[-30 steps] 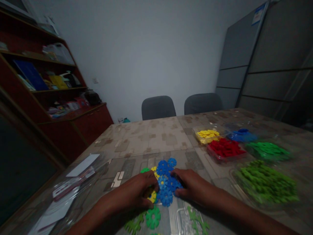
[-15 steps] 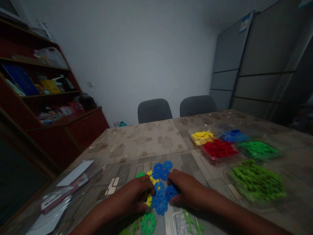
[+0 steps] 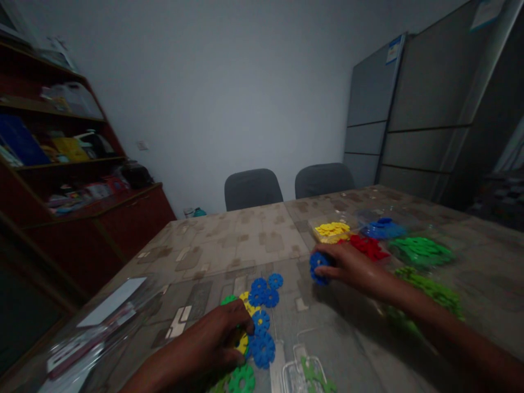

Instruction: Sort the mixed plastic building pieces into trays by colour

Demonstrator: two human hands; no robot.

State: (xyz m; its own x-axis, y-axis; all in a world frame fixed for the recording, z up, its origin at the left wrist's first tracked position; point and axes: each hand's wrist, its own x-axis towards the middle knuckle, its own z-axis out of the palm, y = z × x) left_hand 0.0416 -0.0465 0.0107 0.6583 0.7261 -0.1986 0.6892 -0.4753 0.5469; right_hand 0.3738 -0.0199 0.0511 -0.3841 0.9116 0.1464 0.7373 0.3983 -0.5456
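Note:
My right hand (image 3: 339,263) is raised over the table, its thumb and fingers closed round several blue interlocking discs (image 3: 318,267) with notched edges. My left hand (image 3: 221,335) rests at the near middle, curled round a yellow interlocking disc (image 3: 242,344) that shows between finger and thumb; its palm side is hidden. Just right of those fingers lie loose blue discs (image 3: 262,350), with more blue discs (image 3: 258,289) farther off. Beyond the left hand a yellow disc (image 3: 249,303) and a green disc (image 3: 228,299) peek out. Another green disc (image 3: 241,379) lies nearer me.
Clear boxes at the right hold yellow pieces (image 3: 332,230), red pieces (image 3: 370,248), blue pieces (image 3: 382,228), green pieces (image 3: 421,250) and light green pieces (image 3: 429,289). Light green connected pieces (image 3: 313,374) lie in front. Plastic packaging (image 3: 94,338) is at the left.
My right hand has moved right and away from me, carrying blue discs off from beside the loose blue ones. My left hand stays by the yellow disc. The view has shifted slightly.

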